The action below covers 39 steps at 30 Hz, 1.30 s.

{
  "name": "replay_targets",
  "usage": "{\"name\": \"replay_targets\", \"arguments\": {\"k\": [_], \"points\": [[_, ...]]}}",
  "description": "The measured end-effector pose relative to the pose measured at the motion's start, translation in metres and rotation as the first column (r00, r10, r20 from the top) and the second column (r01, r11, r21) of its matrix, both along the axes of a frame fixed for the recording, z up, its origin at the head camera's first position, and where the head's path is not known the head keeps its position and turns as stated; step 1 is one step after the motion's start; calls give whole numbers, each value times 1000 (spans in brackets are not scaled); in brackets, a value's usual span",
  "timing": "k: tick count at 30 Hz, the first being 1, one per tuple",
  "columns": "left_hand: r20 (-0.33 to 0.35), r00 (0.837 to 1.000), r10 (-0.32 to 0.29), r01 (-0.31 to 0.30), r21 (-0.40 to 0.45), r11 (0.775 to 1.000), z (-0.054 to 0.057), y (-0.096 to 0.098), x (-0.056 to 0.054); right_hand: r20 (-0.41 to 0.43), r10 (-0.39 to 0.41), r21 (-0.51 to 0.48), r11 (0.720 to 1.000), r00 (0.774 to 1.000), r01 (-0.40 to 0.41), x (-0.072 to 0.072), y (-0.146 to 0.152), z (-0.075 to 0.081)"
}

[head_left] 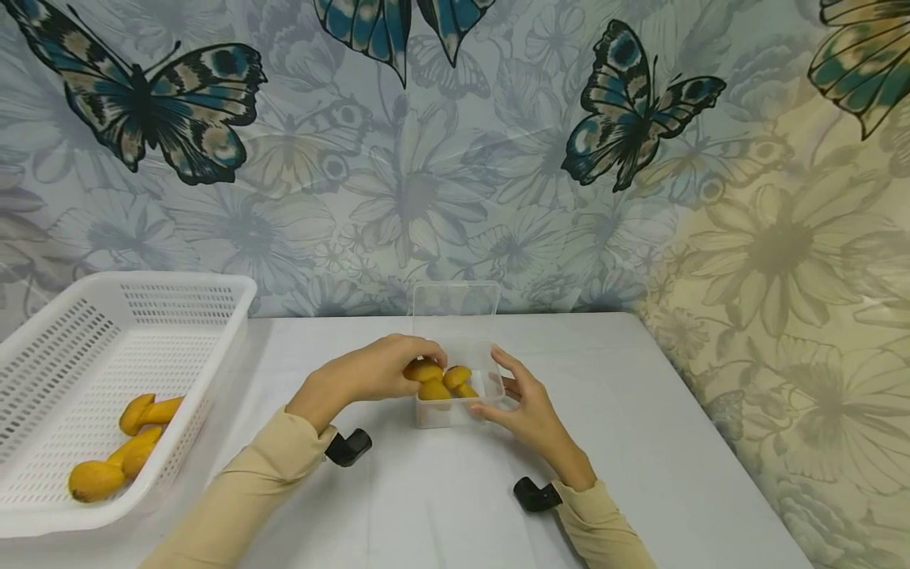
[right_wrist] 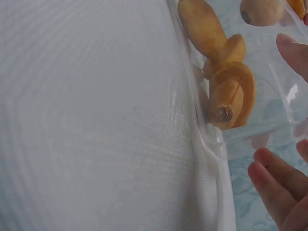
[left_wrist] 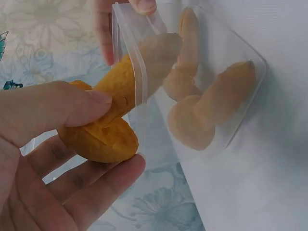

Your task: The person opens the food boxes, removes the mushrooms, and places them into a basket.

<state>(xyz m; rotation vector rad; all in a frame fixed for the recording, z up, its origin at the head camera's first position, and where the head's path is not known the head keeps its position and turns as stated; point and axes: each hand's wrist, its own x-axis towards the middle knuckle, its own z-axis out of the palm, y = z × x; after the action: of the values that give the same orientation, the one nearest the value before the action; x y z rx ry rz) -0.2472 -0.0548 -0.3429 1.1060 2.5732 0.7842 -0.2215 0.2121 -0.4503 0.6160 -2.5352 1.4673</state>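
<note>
A clear plastic box stands on the white table with its lid raised at the back. My left hand pinches a yellow mushroom between thumb and fingers at the box's open top; its stem points inward past the rim. Beneath it, more yellow mushrooms lie inside, seen through the clear wall in the left wrist view. At the right side of the box, my right hand holds the corner, thumb at the front and fingers along the side. Mushrooms also show through the plastic in the right wrist view.
On the left stands a white perforated basket, with several yellow mushrooms along its near right side. A white cloth covers the table. Behind it hangs a butterfly-patterned backdrop.
</note>
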Motion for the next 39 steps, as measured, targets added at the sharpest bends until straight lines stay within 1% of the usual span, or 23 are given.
{"name": "replay_targets", "arguments": {"k": [4, 8, 16, 19, 23, 29, 35, 39], "points": [[6, 1000, 3, -3, 9, 1000, 2, -4, 1, 5, 1, 0, 1000, 1000, -1, 1, 0, 0], [-18, 1000, 2, -1, 26, 1000, 5, -8, 1, 7, -4, 1, 1000, 1000, 4, 2, 1, 1], [-39, 998, 43, -41, 39, 998, 12, -16, 3, 13, -11, -8, 1000, 1000, 11, 3, 2, 1], [-59, 996, 59, -57, 34, 998, 14, -20, 4, 17, -13, -9, 1000, 1000, 13, 2, 2, 1], [-92, 993, 80, -78, 30, 997, 16, -29, 5, 15, -8, -5, 1000, 1000, 9, 2, 1, 1], [-124, 986, 111, -107, 38, 993, 20, -43, 8, 8, -6, 8, 1000, 1000, 6, 2, 0, 2], [-132, 983, 128, -125, 31, 992, 20, -56, 10, 8, -13, 13, 1000, 1000, 13, 2, 1, 1], [-146, 978, 149, -149, 11, 989, 20, -67, 11, 9, -14, 10, 1000, 1000, 14, 2, 0, 2]]}}
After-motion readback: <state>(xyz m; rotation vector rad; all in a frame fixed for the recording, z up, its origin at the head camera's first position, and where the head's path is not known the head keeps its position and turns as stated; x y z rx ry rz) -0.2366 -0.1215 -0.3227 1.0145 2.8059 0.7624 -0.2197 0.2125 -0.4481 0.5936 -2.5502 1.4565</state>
